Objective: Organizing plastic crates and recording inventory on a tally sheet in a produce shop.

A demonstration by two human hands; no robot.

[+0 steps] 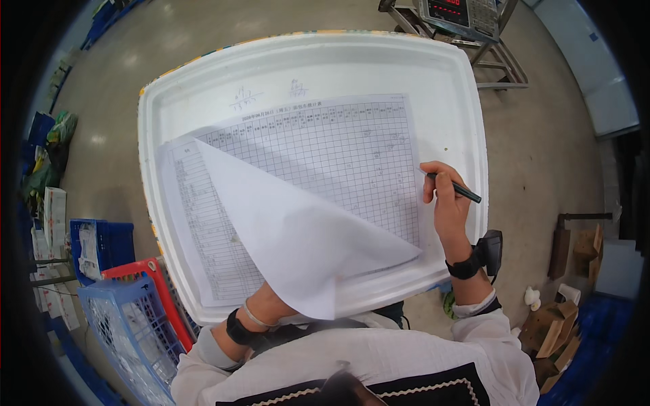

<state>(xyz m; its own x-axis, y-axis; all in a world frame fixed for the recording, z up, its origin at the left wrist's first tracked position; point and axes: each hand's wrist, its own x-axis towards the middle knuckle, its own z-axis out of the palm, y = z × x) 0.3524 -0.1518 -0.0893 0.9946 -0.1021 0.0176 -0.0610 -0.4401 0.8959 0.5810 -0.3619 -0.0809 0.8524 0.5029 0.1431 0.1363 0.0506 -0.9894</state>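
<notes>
Printed table sheets (315,147) lie in a white foam box lid (355,58). The top sheet (284,213) is lifted and curled over diagonally, its blank back showing, with another gridded sheet beneath. My left hand (277,299) is under the curled paper near the lid's front edge; its fingers are hidden, so its hold cannot be seen. My right hand (447,195) holds a dark pen (459,190) just right of the sheets, with the pen pointing up and left. Handwritten pencil-like figures mark the lid above the paper.
A scale with a lit red display (449,10) stands on a metal frame at the upper right. Blue (114,248), light blue (147,304) and red (165,294) plastic crates stand at the left. Opened cardboard boxes (551,330) lie at the lower right.
</notes>
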